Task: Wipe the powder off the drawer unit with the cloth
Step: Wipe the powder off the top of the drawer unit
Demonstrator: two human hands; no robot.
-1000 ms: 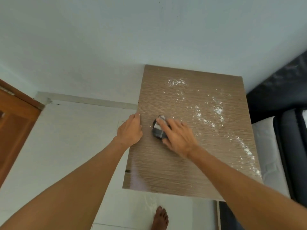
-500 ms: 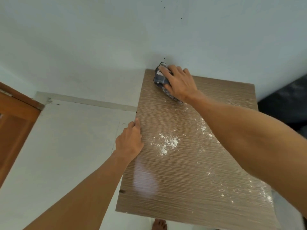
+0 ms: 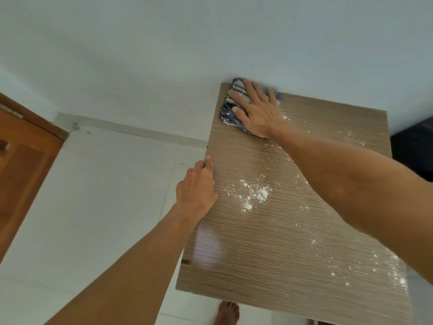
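The drawer unit (image 3: 293, 231) stands against the wall. The right hand (image 3: 257, 111), arm stretched, presses flat with spread fingers on the cloth (image 3: 228, 109) at its far left corner. The left hand (image 3: 198, 188) grips its left edge. Powder (image 3: 255, 195) lies mid-top.

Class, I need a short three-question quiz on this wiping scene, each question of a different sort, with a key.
1. True or false: the right hand presses the cloth flat at the far left corner of the drawer unit.
2. Where does the left hand rest? A) on the cloth B) at the unit's left edge C) on the door
3. Fill in: the thickest patch of powder lies near the ____ hand.

Key: 1 true; 2 B; 3 left.
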